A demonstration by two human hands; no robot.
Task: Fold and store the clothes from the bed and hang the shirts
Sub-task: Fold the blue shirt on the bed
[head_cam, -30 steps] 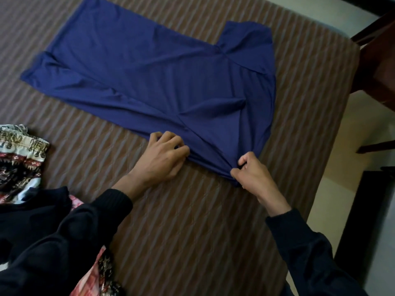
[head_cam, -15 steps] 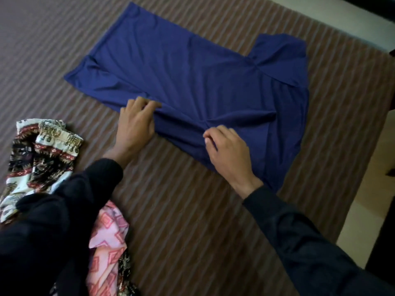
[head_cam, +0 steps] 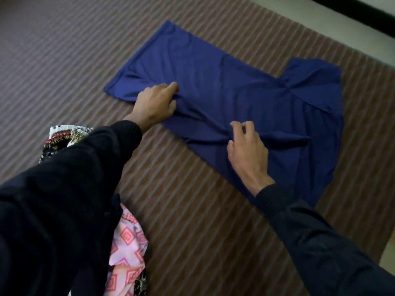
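A dark blue T-shirt (head_cam: 230, 86) lies spread on the striped brown bed cover (head_cam: 192, 221), hem to the upper left, a sleeve at the upper right. My left hand (head_cam: 157, 103) grips a bunched ridge of the cloth near the hem's near edge. My right hand (head_cam: 245, 148) pinches the same ridge near the shirt's middle, thumb and fingers closed on the fabric. The folded ridge runs between both hands.
More clothes lie at the lower left: a patterned white, red and black garment (head_cam: 64, 133) and a pink one with diamond print (head_cam: 126, 248), partly under my dark left sleeve. The bed's right edge and pale floor (head_cam: 386, 255) show at the far right.
Both hands have slid left along the shirt's near edge and gathered it inward. The near edge now lies folded over as a ridge toward the shirt's middle.
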